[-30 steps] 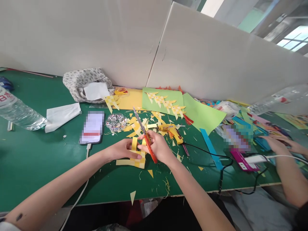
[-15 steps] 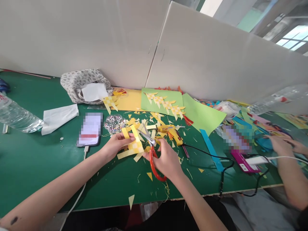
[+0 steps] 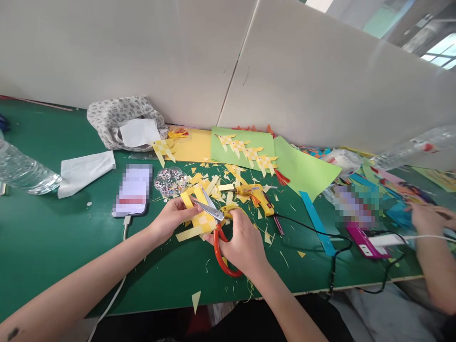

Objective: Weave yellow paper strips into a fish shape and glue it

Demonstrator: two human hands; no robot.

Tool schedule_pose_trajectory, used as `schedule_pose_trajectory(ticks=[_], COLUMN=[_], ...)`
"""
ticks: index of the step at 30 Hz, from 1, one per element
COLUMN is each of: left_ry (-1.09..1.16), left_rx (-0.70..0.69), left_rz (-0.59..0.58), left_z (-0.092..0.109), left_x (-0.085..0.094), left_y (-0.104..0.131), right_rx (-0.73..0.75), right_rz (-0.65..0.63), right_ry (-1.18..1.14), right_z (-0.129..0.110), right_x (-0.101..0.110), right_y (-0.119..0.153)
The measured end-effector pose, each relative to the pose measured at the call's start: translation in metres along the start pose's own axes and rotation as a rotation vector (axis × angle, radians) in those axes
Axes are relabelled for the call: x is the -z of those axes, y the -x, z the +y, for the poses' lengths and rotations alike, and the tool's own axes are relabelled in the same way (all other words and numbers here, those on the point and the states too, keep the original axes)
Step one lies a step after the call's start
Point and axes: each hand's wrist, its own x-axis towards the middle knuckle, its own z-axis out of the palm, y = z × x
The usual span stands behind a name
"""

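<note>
My left hand (image 3: 171, 219) pinches a woven yellow-and-cream checked paper piece (image 3: 204, 221) with loose strips at its ends. In my right hand (image 3: 245, 242) is a pair of scissors (image 3: 228, 270) with red and yellow handles. Their blades are parted and lie across the paper strips, close to my left fingertips. Just beyond my right hand a yellow glue gun (image 3: 263, 202) rests among paper scraps. Several finished-looking paper fish (image 3: 245, 152) with checked bodies lie on a green sheet (image 3: 217, 135), and another paper fish (image 3: 164, 151) lies to their left.
A phone (image 3: 132, 190) on a cable and a round bead box (image 3: 171, 181) lie to the left. Further left is a clear bottle (image 3: 28, 168). The glue gun's black cord runs right, past a pink power strip (image 3: 366, 242). A co-worker's hands (image 3: 429, 221) are at the far right.
My right hand has shifted slightly left, bringing the scissors' blades from above and beside the paper onto its strips. My left hand still holds the paper. The camera view has tilted a little.
</note>
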Motion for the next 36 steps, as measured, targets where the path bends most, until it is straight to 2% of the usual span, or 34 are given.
schedule_pose_trajectory(ticks=[6, 13, 30, 36], left_ry=[0.007, 0.019, 0.111, 0.141], left_rx=[-0.013, 0.012, 0.006, 0.015], left_rz=[-0.016, 0.018, -0.024, -0.003], left_z=[-0.0019, -0.0010, -0.0093, -0.0085], left_x=[0.0000, -0.0015, 0.0018, -0.0004], left_y=[0.0000, 0.0016, -0.0023, -0.0015], right_rx=[0.002, -0.024, -0.036, -0.028], right_rz=[-0.033, -0.072, -0.071, -0.053], right_ry=[-0.013, -0.040, -0.103, -0.102], right_z=[0.0004, -0.0018, -0.0027, -0.0043], right_x=[0.0016, 0.0011, 0.0018, 0.0029], right_y=[0.0009, 0.0014, 0.0019, 0.0018])
